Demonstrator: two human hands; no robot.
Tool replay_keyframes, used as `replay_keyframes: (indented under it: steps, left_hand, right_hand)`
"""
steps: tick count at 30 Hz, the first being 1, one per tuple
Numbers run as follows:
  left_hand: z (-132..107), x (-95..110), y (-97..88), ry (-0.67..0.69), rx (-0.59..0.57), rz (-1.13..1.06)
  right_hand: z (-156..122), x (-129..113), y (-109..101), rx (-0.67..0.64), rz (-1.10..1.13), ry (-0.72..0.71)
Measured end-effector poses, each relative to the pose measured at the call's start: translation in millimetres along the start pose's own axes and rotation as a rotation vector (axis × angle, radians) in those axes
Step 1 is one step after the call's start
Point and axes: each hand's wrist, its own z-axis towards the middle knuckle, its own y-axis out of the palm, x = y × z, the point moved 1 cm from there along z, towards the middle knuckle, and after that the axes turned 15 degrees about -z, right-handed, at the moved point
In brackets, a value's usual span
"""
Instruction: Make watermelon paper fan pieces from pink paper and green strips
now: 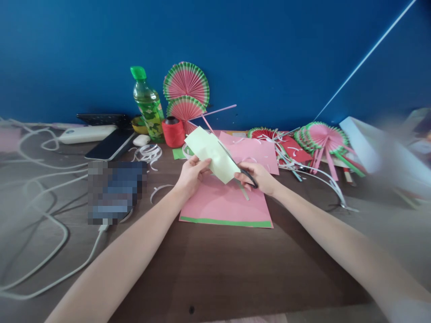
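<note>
My left hand (191, 175) is closed on the near edge of a pale green sheet of paper (212, 154), holding it up above the table. My right hand (258, 176) is closed on the black handles of a pair of scissors (239, 169), whose blades run under the sheet's right edge. Directly below both hands lies a pink paper sheet (226, 205) with a green strip along its front edge.
A green-capped bottle (147, 104), a red thread spool (173, 132) and watermelon paper fans (186, 83) stand at the back against the blue wall. More fans (322, 136) and paper strips lie at right. A phone (109, 144), white cables (50, 251) and a blurred-out item (116, 192) lie at left.
</note>
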Motion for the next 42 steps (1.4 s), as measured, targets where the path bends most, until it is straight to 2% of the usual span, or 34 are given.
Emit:
replay_keyframes:
  steps: [26,30,35,37,39,42]
  left_hand:
    - [-1.0,-0.6,-0.1,-0.002,-0.006,0.014]
    - [0.8,0.5,0.3,0.037,0.044,-0.056]
    - [1.3,1.1,1.5,0.039,0.091,-0.068]
    - [1.2,0.2,1.4,0.046,0.085,-0.049]
    - [0.8,-1.4,0.8,0.045,0.062,0.001]
    - [-1.3,-3.7,0.3,0.037,0.0,0.127]
  right_hand:
    - [-0.7,1.3,3.0,-0.026,-0.014,0.079]
    - [-1.4,-7.2,-4.6,-0.124,0.012,0.112]
    - [-8.3,-16.7,-35.0,-0.46,0.021,0.112]
    - [-11.0,-16.3,-47.4,-0.556,-0.005,0.115]
    - [-12.4,-14.9,-56.3,-0.569,-0.048,0.112]
    - [-12.4,-14.1,-60.7,-0.522,-0.11,0.114]
